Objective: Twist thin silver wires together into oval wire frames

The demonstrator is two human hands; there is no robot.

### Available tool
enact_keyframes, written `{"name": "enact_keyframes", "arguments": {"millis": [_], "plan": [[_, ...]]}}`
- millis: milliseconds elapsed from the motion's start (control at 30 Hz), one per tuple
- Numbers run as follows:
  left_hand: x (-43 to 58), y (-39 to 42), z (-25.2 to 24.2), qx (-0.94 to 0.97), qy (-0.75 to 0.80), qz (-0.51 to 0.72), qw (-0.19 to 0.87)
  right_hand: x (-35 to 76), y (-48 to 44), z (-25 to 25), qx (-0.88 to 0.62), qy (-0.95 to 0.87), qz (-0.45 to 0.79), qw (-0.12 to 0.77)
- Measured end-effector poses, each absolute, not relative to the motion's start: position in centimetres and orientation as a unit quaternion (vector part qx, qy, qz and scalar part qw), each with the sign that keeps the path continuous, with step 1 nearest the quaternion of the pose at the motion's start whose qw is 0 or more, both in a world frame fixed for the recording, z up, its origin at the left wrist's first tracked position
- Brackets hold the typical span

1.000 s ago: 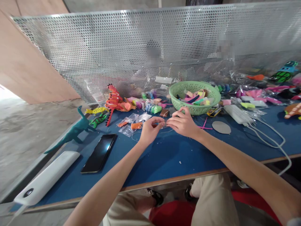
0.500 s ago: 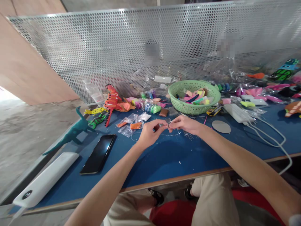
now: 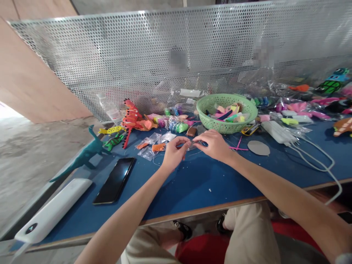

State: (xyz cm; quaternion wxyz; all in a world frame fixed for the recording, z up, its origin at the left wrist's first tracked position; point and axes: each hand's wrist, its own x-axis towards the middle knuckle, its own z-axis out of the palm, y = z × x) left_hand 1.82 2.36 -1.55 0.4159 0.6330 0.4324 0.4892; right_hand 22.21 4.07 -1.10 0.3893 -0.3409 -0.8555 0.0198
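**Both hands pinch a small clear piece over the table**

Head view: the left hand (image 3: 173, 152) and right hand (image 3: 213, 143) meet above the blue table (image 3: 192, 183), each pinching an end of a small clear piece (image 3: 193, 146), likely so both can work it. It lies roughly left to right between the fingertips, near the green basket (image 3: 227, 112). A phone (image 3: 114, 179) lies to the left.

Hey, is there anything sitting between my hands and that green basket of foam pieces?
Nothing visible blocks it. The right hand and left hand pinch a small clear piece over the blue table, just in front of the green basket; only thin loose strands lie between.
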Motion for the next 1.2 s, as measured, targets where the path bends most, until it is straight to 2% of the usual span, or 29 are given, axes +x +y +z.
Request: {"name": "enact_keyframes", "arguments": {"millis": [167, 367, 633, 800, 900, 1000, 1067, 1200], "plan": [[2.1, 2.4, -2.0, 0.620, 0.420, 0.501, 0.434, 22.3, 4.4, -1.4, -0.328, -0.867, -0.044, 0.374], [2.2, 2.4, -2.1, 0.631, 0.433, 0.505, 0.400, 21.9, 4.4, -2.0, -0.333, -0.869, -0.088, 0.356], [2.1, 2.0, -1.9, 0.658, 0.432, 0.501, 0.360, 21.1, 3.9, -1.6, -0.367, -0.852, -0.080, 0.366], [1.7, 1.9, -1.6, 0.729, 0.426, 0.470, 0.259, 21.8, 3.8, -0.6, -0.391, -0.852, 0.045, 0.345], [1.6, 2.0, -1.8, 0.768, 0.413, 0.447, 0.200, 22.8, 4.4, 0.0, -0.384, -0.861, 0.196, 0.270], [1.7, 2.1, -2.0, 0.772, 0.418, 0.429, 0.213, 23.4, 4.9, 0.2, -0.371, -0.851, 0.308, 0.207], [1.8, 2.2, -2.1, 0.764, 0.428, 0.420, 0.238, 23.4, 4.8, 0.0, -0.373, -0.856, 0.292, 0.208], [2.1, 2.2, -1.9, 0.732, 0.449, 0.440, 0.262, 22.4, 4.2, -0.7, -0.361, -0.890, 0.137, 0.241]]}}
